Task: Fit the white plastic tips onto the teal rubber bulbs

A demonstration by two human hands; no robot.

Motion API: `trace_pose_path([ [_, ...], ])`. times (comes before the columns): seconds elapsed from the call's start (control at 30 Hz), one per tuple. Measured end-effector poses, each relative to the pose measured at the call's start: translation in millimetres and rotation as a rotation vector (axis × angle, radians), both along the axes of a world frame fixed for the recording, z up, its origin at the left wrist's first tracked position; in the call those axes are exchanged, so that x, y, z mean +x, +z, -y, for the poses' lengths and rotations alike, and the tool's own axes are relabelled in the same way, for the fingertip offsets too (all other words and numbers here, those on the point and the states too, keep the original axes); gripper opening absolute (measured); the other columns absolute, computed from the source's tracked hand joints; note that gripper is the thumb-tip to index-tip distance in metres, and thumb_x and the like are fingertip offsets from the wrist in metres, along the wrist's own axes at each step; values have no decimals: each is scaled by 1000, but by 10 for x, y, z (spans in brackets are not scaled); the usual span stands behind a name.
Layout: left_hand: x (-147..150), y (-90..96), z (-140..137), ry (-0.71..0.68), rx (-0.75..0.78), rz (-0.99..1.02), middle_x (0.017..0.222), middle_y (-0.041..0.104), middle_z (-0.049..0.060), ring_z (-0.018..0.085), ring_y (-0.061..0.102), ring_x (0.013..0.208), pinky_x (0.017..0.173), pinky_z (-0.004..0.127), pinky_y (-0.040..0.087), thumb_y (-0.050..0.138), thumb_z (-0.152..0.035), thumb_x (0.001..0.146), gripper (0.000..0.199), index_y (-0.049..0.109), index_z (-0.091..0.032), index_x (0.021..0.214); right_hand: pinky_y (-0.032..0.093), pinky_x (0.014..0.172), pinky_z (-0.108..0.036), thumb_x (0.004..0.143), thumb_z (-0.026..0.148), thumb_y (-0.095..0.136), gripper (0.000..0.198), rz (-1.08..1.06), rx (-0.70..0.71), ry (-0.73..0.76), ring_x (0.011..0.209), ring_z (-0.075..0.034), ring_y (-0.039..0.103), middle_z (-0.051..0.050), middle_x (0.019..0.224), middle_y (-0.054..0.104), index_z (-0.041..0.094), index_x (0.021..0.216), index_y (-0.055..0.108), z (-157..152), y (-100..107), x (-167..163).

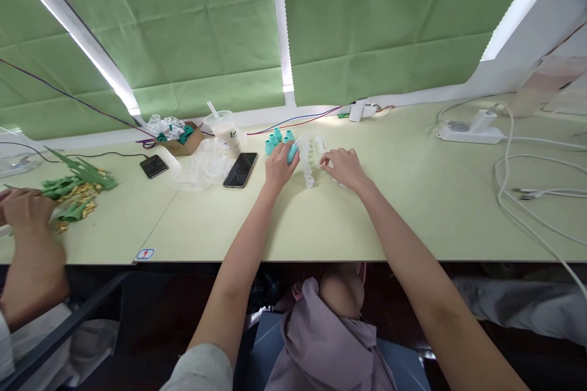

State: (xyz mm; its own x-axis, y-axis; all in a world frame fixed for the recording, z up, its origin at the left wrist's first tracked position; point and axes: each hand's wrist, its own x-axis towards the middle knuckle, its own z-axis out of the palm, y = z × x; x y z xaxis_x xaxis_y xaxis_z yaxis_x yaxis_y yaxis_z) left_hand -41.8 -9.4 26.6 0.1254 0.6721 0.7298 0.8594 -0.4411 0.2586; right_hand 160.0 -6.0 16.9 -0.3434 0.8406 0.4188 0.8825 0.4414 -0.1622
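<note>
My left hand is closed around a small teal bottle whose thin pale tip points up and to the right. Just behind that hand stand several more teal bottles in a cluster. Small translucent white pieces, cap-like in shape, form a row between my two hands, and more of these white pieces lie a little farther back. My right hand rests low over the table beside them, thumb and fingers drawn together; anything between the fingertips is too small to name.
Left of my hands lie a phone, a drink cup, a crumpled plastic bag and a cardboard box. Another person's hand is at far left near green-and-yellow pieces. A power strip and white cables occupy the right.
</note>
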Motion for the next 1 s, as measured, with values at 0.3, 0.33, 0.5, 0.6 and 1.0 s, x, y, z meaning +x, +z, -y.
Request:
trace_pose_path([
  [0.3,-21,-13,-24,3,-19,-15,104,63,11,22,59,98,81,29,45,40,-41,90,36,55,-19,114,21,81,-40,86,29,52,21,83,154,44,105,-25,39,-9,117,55,25,88,72,9,-128,-217],
  [0.33,-26,-15,-29,4,-18,-15,104,63,11,22,59,98,81,29,45,40,-41,90,36,55,-18,114,21,81,-41,86,29,52,21,82,158,41,105,-26,38,-9,117,55,25,87,73,9,-129,-235],
  [0.5,-36,-16,-46,23,-23,-30,103,63,10,21,59,97,81,29,46,40,-40,90,36,55,-18,114,20,80,-41,86,24,51,22,108,141,51,104,-25,37,-9,115,56,26,84,74,7,-129,-262],
  [0.6,-37,-11,-46,41,-40,-47,104,63,10,21,59,98,80,28,46,41,-39,90,35,55,-18,114,19,79,-40,85,22,51,22,115,123,34,102,-24,37,-8,112,57,25,82,73,-9,-134,-250],
  [1.0,-64,-29,-69,53,-51,-54,102,63,9,20,58,97,80,28,45,38,-42,90,37,55,-19,114,21,78,-40,80,23,57,17,111,74,13,99,-25,42,-9,104,61,22,73,72,7,-40,-60],
])
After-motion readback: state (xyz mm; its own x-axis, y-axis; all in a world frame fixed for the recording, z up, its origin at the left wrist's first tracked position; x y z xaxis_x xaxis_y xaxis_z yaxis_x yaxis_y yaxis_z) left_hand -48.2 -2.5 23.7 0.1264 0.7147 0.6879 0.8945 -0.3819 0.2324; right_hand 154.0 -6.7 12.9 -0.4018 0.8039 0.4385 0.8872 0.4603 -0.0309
